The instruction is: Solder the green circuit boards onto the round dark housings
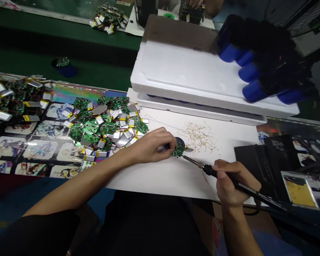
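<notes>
My right hand [233,179] is closed round a soldering iron [209,170], whose tip reaches the edge of a small green circuit board [178,150]. That board lies on a dark round part on the white sheet, with a silver battery [188,149] beside it. Over the board's left side, my left hand [157,145] has its fingers curled together in a pinch; what they hold is too small to name. A thin wire [170,126] lies on the sheet behind. Left of my left hand is a heap of green boards with silver batteries [104,124].
White foam trays [181,76] stand behind the sheet, with blue cylinders [253,90] on the right. Yellowish crumbs [198,137] are scattered on the sheet. A black box [252,165] and yellow sponge [300,190] lie right. Another person's hand [196,3] shows at the top.
</notes>
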### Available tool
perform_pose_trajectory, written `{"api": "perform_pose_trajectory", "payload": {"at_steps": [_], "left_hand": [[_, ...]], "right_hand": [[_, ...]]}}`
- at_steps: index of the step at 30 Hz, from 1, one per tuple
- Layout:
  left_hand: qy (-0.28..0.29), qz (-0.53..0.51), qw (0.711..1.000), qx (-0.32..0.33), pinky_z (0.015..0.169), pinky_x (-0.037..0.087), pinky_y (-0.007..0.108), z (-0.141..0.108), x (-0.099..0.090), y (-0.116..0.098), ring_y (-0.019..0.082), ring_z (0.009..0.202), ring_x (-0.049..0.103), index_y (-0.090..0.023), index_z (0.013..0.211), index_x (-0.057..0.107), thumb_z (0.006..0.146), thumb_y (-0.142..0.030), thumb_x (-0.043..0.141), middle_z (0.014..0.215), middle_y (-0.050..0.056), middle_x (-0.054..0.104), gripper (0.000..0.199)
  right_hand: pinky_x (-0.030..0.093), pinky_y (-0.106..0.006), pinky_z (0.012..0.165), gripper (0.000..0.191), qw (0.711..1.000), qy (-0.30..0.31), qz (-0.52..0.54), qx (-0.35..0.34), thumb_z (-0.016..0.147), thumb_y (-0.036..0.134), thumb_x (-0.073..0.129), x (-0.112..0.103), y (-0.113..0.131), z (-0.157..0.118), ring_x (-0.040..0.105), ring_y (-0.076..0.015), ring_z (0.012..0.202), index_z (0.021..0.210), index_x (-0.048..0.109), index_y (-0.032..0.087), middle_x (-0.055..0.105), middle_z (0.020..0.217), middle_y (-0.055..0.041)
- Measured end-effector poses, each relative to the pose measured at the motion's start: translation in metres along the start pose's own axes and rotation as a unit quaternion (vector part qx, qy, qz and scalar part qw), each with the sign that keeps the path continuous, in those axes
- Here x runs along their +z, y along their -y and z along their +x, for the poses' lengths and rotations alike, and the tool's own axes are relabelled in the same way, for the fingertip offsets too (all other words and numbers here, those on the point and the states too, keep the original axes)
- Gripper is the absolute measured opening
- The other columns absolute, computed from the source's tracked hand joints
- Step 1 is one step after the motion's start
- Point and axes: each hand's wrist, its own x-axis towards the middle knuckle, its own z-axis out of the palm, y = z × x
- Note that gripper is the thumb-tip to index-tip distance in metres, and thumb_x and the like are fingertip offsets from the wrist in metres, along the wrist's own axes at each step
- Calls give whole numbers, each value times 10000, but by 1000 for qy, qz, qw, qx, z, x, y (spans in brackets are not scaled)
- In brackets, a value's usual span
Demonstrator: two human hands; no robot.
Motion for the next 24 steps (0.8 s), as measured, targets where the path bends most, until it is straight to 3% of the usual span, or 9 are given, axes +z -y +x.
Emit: {"api": "perform_pose_trajectory", "payload": {"at_steps": [5, 15, 24], "left_hand": [[-3, 2, 1000, 6, 916, 529, 340, 0, 0, 0, 199, 1003, 657, -198, 944, 663, 990, -126, 573, 1062, 53, 772, 125], [4, 0, 1000, -6, 925, 524, 351, 1, -1, 0, 206, 1009, 664, -204, 938, 652, 962, -108, 582, 1066, 54, 776, 121], [5, 2, 1000, -6, 921, 518, 345, 1, -1, -1, 207, 1010, 660, -199, 943, 653, 992, -136, 570, 1056, 61, 777, 115]], "right_hand": [[439, -281, 471, 88, 999, 23, 25, 12, 898, 318, 775, 6, -1, 3, 583, -150, 517, 857, 778, 241, 611, 594, 24], [431, -292, 497, 150, 998, 58, -7, 37, 901, 376, 764, 7, -3, 2, 603, -170, 572, 846, 749, 237, 606, 618, 8], [420, -275, 524, 69, 997, 68, 16, 26, 888, 283, 772, 9, -4, 3, 600, -155, 588, 868, 766, 217, 606, 630, 13]]}}
